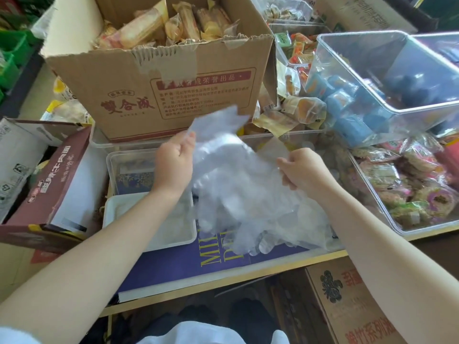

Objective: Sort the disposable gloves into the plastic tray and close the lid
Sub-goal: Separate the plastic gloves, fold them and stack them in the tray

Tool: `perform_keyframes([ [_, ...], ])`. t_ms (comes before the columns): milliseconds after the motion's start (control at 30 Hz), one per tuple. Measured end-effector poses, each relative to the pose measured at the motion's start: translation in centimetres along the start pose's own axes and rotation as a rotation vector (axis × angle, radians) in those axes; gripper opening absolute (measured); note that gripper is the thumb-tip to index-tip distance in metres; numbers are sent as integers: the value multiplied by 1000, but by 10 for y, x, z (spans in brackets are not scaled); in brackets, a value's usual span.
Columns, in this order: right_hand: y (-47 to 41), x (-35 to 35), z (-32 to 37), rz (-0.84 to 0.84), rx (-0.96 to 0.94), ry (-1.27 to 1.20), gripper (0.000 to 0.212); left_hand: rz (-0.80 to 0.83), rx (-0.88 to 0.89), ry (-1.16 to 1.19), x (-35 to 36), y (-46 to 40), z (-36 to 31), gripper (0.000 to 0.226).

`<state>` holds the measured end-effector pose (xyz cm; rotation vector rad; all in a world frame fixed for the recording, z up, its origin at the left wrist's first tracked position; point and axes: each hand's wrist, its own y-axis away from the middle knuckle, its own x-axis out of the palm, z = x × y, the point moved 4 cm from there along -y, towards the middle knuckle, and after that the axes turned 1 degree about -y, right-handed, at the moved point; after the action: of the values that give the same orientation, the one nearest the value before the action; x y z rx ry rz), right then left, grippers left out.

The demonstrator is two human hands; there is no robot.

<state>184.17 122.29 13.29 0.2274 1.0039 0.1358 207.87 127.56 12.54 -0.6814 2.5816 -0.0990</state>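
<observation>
Both hands hold up a loose bunch of thin, translucent disposable plastic gloves: the left hand pinches the upper edge of one sheet between thumb and fingers, while the right hand has its fingers curled round the bunch's other side, apparently to spread the layers so they can be separated and laid flat. Most of the pile sags onto the purple printed surface below. A shallow white plastic tray sits just left of the pile, under the left forearm, close enough for a short drop. Beside it rests a clear rectangular plastic container, possibly the lid, though that is uncertain.
</observation>
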Motion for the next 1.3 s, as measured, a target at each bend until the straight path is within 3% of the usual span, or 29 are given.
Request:
perform_keyframes([
  [100,12,15,-1,-14,171,-564,36,-65,227,-28,-2,16,-12,30],
  [200,31,43,18,123,251,-1030,33,65,319,14,21,36,-15,28],
  [300,40,58,30,193,243,-1223,33,239,200,97,36,51,-8,29],
  [433,41,64,31,218,289,-1381,36,352,113,205,37,65,-1,26],
  [500,44,65,32,222,298,-1400,39,391,82,238,37,68,2,27],
  [633,46,64,33,191,303,-1348,38,538,-11,338,39,72,8,76],
  [733,45,62,35,151,223,-1182,35,533,20,232,39,71,5,56],
  [867,46,62,29,173,61,-911,46,482,-89,238,38,63,10,31],
  [967,36,53,9,-13,-160,-666,42,535,-150,316,33,59,8,26],
  [1033,27,50,-6,44,-183,-634,79,597,-162,392,28,56,6,23],
  [1100,15,54,-17,271,-146,-800,99,661,-131,423,24,52,4,26],
  [1133,13,52,-19,367,-163,-854,89,683,-110,417,22,50,1,27],
  [1200,11,46,-18,472,-215,-813,45,679,-87,437,20,46,-3,24],
  [1300,7,46,-17,518,-238,-718,31,597,-225,501,20,38,5,22],
])
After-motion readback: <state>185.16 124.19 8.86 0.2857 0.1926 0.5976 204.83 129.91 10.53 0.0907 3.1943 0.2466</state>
